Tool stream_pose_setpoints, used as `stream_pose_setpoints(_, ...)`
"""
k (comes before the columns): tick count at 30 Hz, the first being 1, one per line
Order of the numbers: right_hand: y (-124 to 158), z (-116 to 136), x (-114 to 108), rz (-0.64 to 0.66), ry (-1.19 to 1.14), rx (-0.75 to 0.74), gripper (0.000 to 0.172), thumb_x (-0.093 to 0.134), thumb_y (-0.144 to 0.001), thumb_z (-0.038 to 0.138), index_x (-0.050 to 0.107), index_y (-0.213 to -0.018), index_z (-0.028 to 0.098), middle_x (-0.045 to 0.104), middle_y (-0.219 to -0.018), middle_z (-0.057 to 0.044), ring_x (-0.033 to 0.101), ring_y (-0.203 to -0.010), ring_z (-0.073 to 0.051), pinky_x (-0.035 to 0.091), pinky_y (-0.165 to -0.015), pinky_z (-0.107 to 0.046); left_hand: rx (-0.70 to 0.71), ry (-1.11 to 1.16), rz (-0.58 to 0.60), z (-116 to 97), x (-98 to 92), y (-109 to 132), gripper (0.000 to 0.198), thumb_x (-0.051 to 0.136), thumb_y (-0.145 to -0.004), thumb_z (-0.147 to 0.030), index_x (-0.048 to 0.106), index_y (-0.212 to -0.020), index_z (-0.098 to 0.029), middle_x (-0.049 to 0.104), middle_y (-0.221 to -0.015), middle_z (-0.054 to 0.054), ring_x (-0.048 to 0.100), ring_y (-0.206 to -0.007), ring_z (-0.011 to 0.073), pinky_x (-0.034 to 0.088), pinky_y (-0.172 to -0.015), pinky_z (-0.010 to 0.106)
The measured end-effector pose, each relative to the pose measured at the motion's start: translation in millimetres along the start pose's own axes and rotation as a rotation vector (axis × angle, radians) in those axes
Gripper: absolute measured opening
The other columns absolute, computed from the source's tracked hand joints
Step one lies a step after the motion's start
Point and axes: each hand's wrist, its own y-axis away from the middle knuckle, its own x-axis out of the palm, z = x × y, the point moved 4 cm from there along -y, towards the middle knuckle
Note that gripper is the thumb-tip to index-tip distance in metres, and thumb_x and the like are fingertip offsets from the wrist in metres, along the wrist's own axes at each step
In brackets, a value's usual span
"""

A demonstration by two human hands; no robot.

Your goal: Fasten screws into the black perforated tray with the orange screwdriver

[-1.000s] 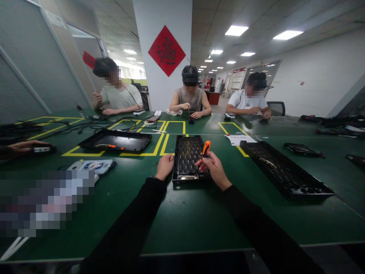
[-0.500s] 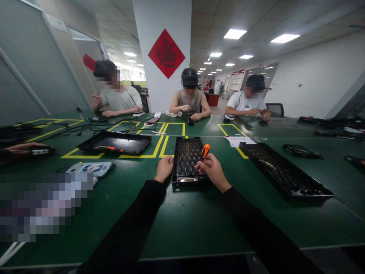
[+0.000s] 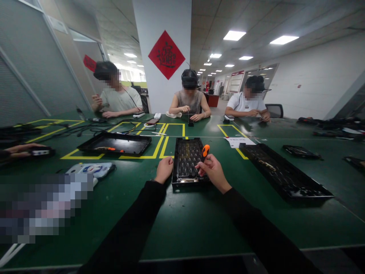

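A black open keyboard case [image 3: 186,160] lies lengthwise on the green table [image 3: 182,220] in front of me. My right hand [image 3: 213,172] is closed round an orange-and-black screwdriver [image 3: 204,150], whose tip points down into the case near its right front corner. My left hand [image 3: 164,170] is curled into a loose fist and rests against the left front edge of the case. Both of my arms are in black sleeves.
A black tray [image 3: 115,143] with an orange tool sits left of the case. A long black keyboard frame [image 3: 281,171] lies at the right. A white packet [image 3: 91,168] lies at the left. Three people sit across the table. Another person's hand [image 3: 21,149] rests at the far left.
The screwdriver handle has tilted slightly and my right hand has shifted a little. The view has dropped slightly. My left hand has stayed on the case edge.
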Motion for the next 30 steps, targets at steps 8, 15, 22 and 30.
stream_pose_setpoints(8,1.5,6.5,-1.0,0.036,0.017,-0.027,0.029,0.052,-0.081,0.04,0.053,-0.099,0.017,0.066,-0.08,-0.005,0.058,-0.056,-0.011,0.048,-0.049,-0.024,0.006,0.003,-0.012,-0.3,-0.5,0.4,0.024,0.043,-0.066,-0.017,0.023,-0.054,-0.018,0.03,-0.05,-0.005,0.03,-0.054,0.0086,0.017,-0.053,0.024)
stream_pose_setpoints(15,-0.2,2.6,0.3,0.02,-0.003,-0.032,0.029,0.063,-0.075,0.035,0.043,-0.089,0.02,0.066,-0.074,-0.001,0.056,-0.05,-0.009,0.046,-0.046,-0.021,0.036,0.001,-0.019,0.7,0.6,0.5,0.022,0.042,-0.065,-0.016,0.023,-0.054,-0.018,0.03,-0.05,-0.005,0.03,-0.053,0.0088,0.017,-0.053,0.024)
stream_pose_setpoints(22,1.7,7.1,-1.5,0.036,-0.007,-0.026,0.026,0.051,-0.082,0.038,0.049,-0.097,0.018,0.065,-0.078,-0.004,0.058,-0.055,-0.011,0.047,-0.049,-0.024,0.028,0.01,-0.017,1.1,-0.1,0.4,0.024,0.042,-0.066,-0.017,0.022,-0.053,-0.018,0.029,-0.05,-0.005,0.03,-0.053,0.0086,0.017,-0.053,0.024)
stream_pose_setpoints(30,-0.5,3.9,-0.5,0.013,0.007,-0.059,0.028,0.062,-0.076,0.034,0.044,-0.092,0.02,0.063,-0.075,0.001,0.054,-0.05,-0.008,0.044,-0.045,-0.02,0.028,0.008,-0.019,-0.1,-0.1,0.1,0.022,0.042,-0.066,-0.016,0.024,-0.053,-0.018,0.03,-0.049,-0.006,0.03,-0.053,0.0081,0.017,-0.053,0.024)
